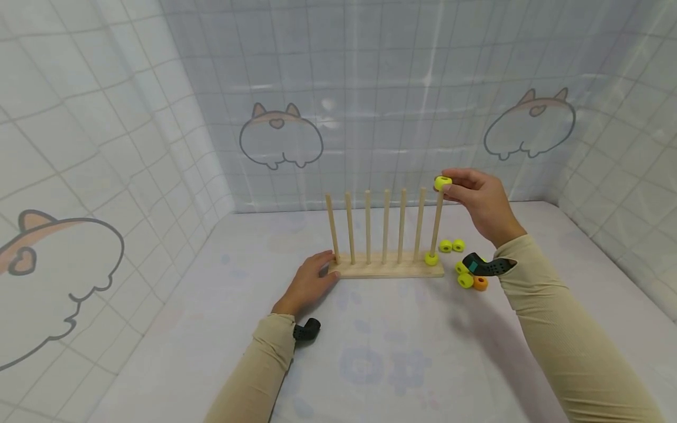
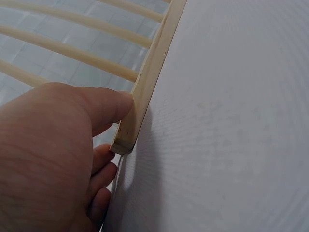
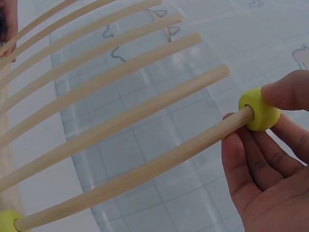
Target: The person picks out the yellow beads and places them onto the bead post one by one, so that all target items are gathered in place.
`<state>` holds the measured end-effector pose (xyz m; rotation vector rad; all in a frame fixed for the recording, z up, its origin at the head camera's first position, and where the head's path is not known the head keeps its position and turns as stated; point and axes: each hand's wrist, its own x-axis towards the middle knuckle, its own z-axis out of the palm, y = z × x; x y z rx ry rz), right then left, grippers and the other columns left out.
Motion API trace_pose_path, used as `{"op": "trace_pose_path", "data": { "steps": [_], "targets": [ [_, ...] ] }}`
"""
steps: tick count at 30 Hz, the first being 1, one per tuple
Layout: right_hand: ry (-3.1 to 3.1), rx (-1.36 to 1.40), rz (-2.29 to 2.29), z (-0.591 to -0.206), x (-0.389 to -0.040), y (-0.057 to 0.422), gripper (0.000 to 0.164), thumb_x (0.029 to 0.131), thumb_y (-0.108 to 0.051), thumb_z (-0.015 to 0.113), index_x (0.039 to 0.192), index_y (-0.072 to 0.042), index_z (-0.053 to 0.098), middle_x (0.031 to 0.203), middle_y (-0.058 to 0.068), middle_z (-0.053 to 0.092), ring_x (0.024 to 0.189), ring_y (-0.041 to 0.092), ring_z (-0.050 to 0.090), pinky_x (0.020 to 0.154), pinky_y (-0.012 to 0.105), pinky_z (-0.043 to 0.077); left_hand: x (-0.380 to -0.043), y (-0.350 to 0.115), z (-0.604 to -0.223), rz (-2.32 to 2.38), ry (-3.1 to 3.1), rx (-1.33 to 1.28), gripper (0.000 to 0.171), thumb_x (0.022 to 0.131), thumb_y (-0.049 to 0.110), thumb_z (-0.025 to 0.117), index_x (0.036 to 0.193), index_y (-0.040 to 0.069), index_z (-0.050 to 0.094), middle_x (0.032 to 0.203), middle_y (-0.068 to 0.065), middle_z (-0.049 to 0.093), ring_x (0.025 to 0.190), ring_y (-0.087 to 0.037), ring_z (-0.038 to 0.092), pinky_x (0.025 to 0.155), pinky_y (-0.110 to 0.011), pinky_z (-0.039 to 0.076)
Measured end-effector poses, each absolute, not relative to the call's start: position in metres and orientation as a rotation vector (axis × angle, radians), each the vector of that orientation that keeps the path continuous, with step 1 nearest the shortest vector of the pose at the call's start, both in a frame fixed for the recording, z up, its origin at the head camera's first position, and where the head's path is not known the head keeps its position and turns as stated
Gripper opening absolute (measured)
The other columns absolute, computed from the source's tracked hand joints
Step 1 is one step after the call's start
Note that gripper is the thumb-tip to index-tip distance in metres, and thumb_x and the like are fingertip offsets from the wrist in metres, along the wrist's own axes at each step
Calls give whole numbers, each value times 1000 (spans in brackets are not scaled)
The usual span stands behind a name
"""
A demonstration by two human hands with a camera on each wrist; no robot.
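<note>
A wooden rack (image 1: 388,271) with a row of upright pegs stands on the table. My left hand (image 1: 308,285) grips the left end of its base, thumb (image 2: 113,104) on the near edge and fingers behind it. At the top of the rightmost peg (image 3: 145,171), my right hand (image 1: 485,202) pinches a yellow bead (image 3: 264,113) between thumb and fingers. The peg's tip is in the bead's hole. Another yellow bead (image 1: 431,259) sits at the foot of this same peg. The other pegs carry no beads.
Right of the rack lie two yellow beads (image 1: 452,246) side by side. Nearer, more yellow beads (image 1: 465,281) and an orange bead (image 1: 480,283) lie grouped, partly hidden by the right wrist's black strap (image 1: 489,267). A tiled-pattern wall covering (image 1: 391,117) rises behind the table.
</note>
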<state>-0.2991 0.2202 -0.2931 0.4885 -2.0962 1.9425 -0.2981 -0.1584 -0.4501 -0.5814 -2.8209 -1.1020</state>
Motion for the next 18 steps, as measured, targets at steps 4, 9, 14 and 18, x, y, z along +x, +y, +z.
{"op": "trace_pose_path", "data": {
  "steps": [4,9,14,18],
  "targets": [
    [-2103,486,1935,-294,-299,220,39,97,-14,68,131,5,60,120,11,65,108,24,63,90,25,54,-297,-158,-449,-1112,-2818,-581,52,97,26,62,144,4,54,154,-10,45,144,-33,34,118,-52,25],
    [-2084,502,1953,-295,-299,221,41,97,-13,67,131,9,58,120,11,65,105,20,64,90,27,54,-297,-157,-448,-1114,-2824,-581,53,97,27,62,144,4,53,154,-10,44,144,-33,34,118,-51,24],
    [-2070,505,1963,-295,-299,220,41,97,-13,69,130,9,59,119,11,67,106,24,64,89,25,54,-297,-157,-449,-1108,-2821,-579,53,97,27,62,144,4,54,153,-10,45,144,-33,34,118,-51,25],
    [-2067,504,1965,-294,-299,220,41,96,-14,70,129,9,60,119,10,68,108,26,64,89,25,54,-298,-158,-450,-1098,-2827,-581,53,97,27,62,144,4,54,154,-10,45,144,-33,34,118,-51,25]
  ]
}}
